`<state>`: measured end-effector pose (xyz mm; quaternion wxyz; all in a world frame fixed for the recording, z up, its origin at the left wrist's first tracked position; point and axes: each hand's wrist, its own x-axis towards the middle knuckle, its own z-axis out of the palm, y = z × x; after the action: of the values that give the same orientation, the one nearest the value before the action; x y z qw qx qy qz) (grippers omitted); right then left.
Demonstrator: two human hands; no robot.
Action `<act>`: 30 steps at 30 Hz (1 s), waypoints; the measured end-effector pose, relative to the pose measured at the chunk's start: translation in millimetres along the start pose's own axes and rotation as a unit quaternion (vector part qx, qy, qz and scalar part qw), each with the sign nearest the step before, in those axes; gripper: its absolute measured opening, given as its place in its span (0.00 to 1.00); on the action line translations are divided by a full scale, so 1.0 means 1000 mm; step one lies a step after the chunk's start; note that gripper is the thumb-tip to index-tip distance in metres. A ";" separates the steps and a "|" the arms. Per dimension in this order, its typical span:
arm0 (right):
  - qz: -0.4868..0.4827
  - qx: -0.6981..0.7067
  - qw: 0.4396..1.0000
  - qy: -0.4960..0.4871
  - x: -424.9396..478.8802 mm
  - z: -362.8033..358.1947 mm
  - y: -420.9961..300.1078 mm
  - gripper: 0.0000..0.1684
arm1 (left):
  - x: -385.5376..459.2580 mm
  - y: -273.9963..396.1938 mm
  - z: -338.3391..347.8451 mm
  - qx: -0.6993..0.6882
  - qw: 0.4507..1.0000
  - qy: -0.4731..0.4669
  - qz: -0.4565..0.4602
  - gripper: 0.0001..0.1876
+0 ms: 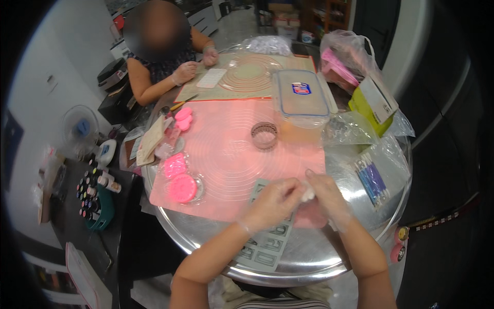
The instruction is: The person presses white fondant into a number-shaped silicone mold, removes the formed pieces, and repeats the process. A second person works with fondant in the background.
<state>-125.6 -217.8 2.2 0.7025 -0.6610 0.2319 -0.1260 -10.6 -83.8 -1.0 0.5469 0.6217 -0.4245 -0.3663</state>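
Observation:
My left hand [270, 202] and my right hand [330, 195], both in clear thin gloves, meet above the lower right part of a pink silicone mat [220, 154]. Pinched between their fingers is a small lump of white dough-like material [308, 193]. Under my left hand and forearm lies a grey mould sheet with letter-like shapes [270, 255], partly hidden, running from the mat onto the round metal table [316, 251]. A ring-shaped fluted cutter [264, 136] stands on the mat beyond my hands, beside a clear lidded plastic container [303, 104].
Pink cutters [183, 188] and beige moulds [152, 141] line the mat's left side. Modelling tools in a plastic sleeve [371, 179] lie right, below a green box [372, 104]. Across the table, a gloved person [185, 73] sits near a white mould [211, 78]. Small bottles [90, 189] stand far left.

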 end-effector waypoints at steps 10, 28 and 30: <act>-0.271 -0.193 0.939 0.088 -0.005 0.001 0.003 0.24 | 0.000 0.005 -0.010 -0.166 0.955 -0.194 -0.153 0.30; -0.446 -0.361 0.812 0.104 -0.014 0.002 -0.020 0.22 | -0.001 -0.001 -0.002 -0.083 0.995 0.038 0.032 0.20; -0.442 -0.412 0.793 0.079 -0.014 0.002 -0.019 0.24 | 0.000 -0.004 -0.001 -0.053 0.995 0.072 0.053 0.20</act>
<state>-134.6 -211.2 23.4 0.2111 -0.9059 -0.0008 -0.3671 -8.9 -82.6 -5.1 0.6270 0.5932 -0.3966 -0.3126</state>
